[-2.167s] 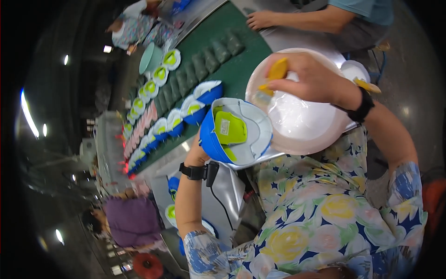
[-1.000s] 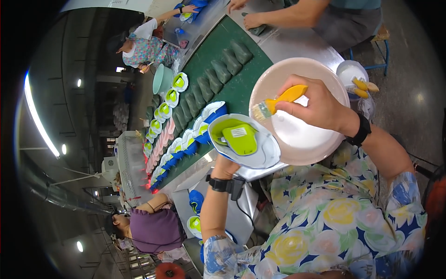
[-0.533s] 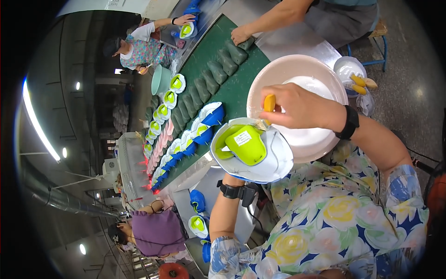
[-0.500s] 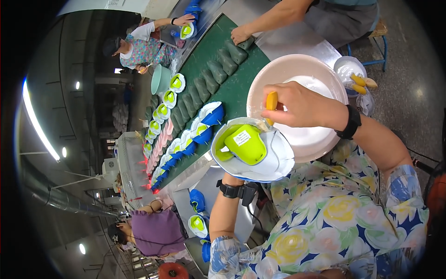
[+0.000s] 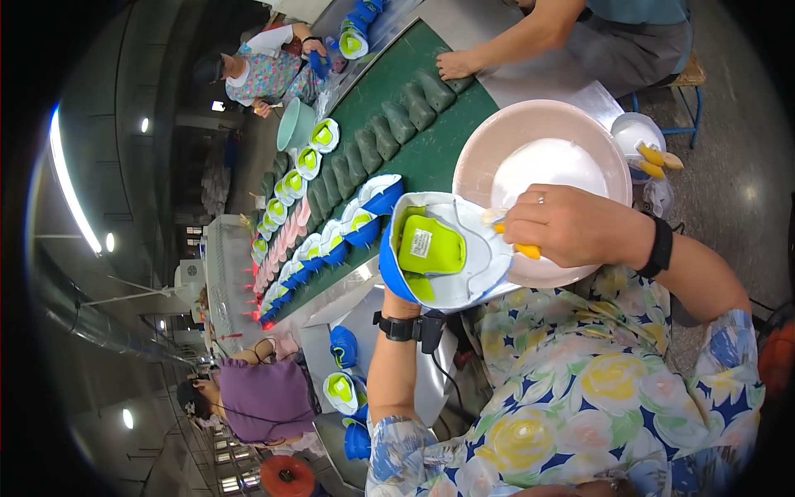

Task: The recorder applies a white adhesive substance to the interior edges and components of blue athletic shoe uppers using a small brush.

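My left hand supports a shoe upper from beneath, its fingers hidden behind it. The upper has a blue outside, a white lining and a lime-green padded piece with a white label. In my right hand is a small brush with a yellow handle, gripped in closed fingers. Its pale bristles are at the upper's right edge; whether they touch the lining I cannot tell. Just beyond, a pale pink basin holds white liquid, and my right hand overlaps its near side.
A green conveyor belt carries rows of shoe uppers and dark shoe lasts. Another person's hand touches a last. A white tub with yellow-handled brushes stands right. More uppers lie at lower left.
My right hand with the brush has moved down and right, from over the upper's inside to its right edge. The upper has turned slightly, showing more of its blue side.
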Demonstrator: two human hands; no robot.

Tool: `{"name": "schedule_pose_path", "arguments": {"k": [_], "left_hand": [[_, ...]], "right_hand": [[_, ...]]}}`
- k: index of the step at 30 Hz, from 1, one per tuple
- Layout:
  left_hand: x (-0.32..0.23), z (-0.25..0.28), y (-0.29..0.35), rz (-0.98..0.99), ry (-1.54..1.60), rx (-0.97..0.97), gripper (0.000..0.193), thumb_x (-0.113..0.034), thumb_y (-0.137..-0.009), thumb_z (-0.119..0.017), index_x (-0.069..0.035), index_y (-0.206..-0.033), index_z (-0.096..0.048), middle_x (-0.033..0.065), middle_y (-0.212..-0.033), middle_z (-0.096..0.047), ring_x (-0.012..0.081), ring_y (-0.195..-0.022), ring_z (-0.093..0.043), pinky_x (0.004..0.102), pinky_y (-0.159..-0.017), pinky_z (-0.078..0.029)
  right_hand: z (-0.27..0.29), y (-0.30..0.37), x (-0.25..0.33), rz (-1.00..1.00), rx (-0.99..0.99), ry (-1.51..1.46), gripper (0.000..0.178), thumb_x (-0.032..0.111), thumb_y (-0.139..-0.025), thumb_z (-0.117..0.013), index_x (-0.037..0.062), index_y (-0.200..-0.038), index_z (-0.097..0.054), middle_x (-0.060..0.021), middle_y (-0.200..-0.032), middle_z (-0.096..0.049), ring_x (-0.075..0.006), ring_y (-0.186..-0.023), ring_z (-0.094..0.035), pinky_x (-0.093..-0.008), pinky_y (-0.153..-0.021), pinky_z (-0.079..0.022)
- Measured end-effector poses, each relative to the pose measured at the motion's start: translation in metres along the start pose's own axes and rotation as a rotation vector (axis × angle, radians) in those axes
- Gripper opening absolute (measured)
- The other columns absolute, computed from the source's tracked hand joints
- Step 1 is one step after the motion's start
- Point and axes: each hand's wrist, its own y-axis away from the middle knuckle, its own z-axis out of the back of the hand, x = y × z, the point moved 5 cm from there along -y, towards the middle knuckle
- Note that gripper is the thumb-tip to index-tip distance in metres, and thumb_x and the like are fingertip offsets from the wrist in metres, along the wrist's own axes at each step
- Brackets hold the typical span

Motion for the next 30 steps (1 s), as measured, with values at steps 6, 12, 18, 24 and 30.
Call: {"name": "schedule_pose_path", "arguments": {"k": [6,12,18,24,30], "left_hand": [[0.006,-0.001,0.0,0.056,-0.145,0.119,0.044,-0.033,-0.1,-0.045,-0.006,-0.134,-0.049,0.0124,-0.124,-0.061,0.0262,-0.109,-0.063,0.0418,-0.094,-0.053],[0.007,0.014,0.001,0.001,-0.162,0.028,0.043,-0.025,-0.099,-0.05,-0.007,-0.137,-0.045,0.011,-0.125,-0.06,0.024,-0.111,-0.061,0.0385,-0.095,-0.052],[0.009,0.086,-0.024,-0.266,-0.311,-0.215,0.047,-0.014,-0.096,-0.054,-0.009,-0.14,-0.038,0.0101,-0.129,-0.056,0.0231,-0.117,-0.057,0.0369,-0.098,-0.049],[0.029,0.149,-0.074,-0.049,-0.444,-0.278,0.041,-0.001,-0.094,-0.052,-0.012,-0.133,-0.045,0.0065,-0.114,-0.061,0.018,-0.099,-0.062,0.0321,-0.079,-0.055],[0.069,0.195,-0.169,-0.091,-0.11,-0.435,0.027,-0.009,-0.098,-0.05,-0.014,-0.125,-0.05,0.0014,-0.106,-0.063,0.0165,-0.094,-0.063,0.0304,-0.073,-0.054]], "right_hand": [[0.018,-0.014,-0.009,-0.088,-0.369,-0.041,0.017,0.014,-0.085,-0.068,0.0037,-0.09,-0.056,-0.0099,-0.086,-0.061,-0.029,-0.08,-0.061,-0.0384,-0.071,-0.049],[0.018,-0.028,-0.037,-0.432,-0.437,-0.246,0.026,0.019,-0.083,-0.071,0.0006,-0.081,-0.053,-0.0145,-0.064,-0.059,-0.0312,-0.058,-0.06,-0.0383,-0.056,-0.046],[0.008,-0.005,-0.05,-0.802,-0.239,-0.297,0.029,0.022,-0.083,-0.072,-0.0043,-0.081,-0.06,-0.014,-0.065,-0.063,-0.0214,-0.055,-0.06,-0.0319,-0.054,-0.046],[0.021,0.026,-0.043,-0.797,-0.37,-0.301,0.018,0.014,-0.084,-0.072,-0.0014,-0.084,-0.063,-0.0095,-0.073,-0.064,-0.0153,-0.065,-0.059,-0.028,-0.061,-0.046],[0.001,0.054,-0.046,-0.982,-0.24,-0.416,0.011,0.008,-0.086,-0.067,-0.0006,-0.085,-0.059,-0.0052,-0.078,-0.059,-0.0122,-0.071,-0.057,-0.026,-0.065,-0.044]]}}
